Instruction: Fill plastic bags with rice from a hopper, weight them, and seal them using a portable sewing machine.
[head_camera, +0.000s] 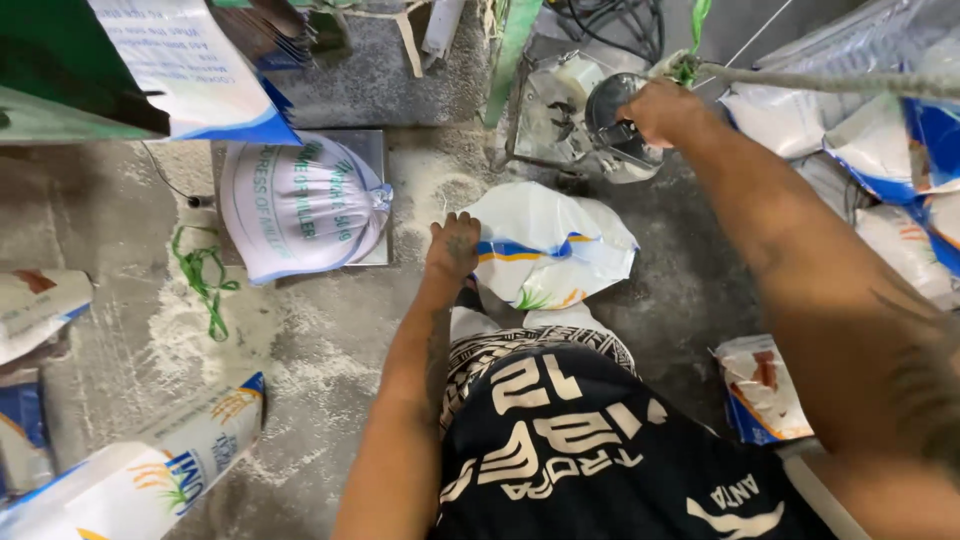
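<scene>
My left hand (454, 243) grips the left edge of a white sack with blue and orange print (555, 245) that stands open on the floor in front of me. My right hand (655, 108) reaches far ahead and holds a round metal part (612, 125) on a small dusty machine (555, 110), just beyond the sack. A filled, tied white sack (300, 205) lies on a flat metal scale platform (372, 150) to the left of my left hand.
Spilled white grain or powder covers the concrete floor (300, 330). A green string (205, 275) lies left. Filled sacks (140, 475) lie at lower left, a small bag (760, 390) at right, and more bags (880, 140) are piled at upper right.
</scene>
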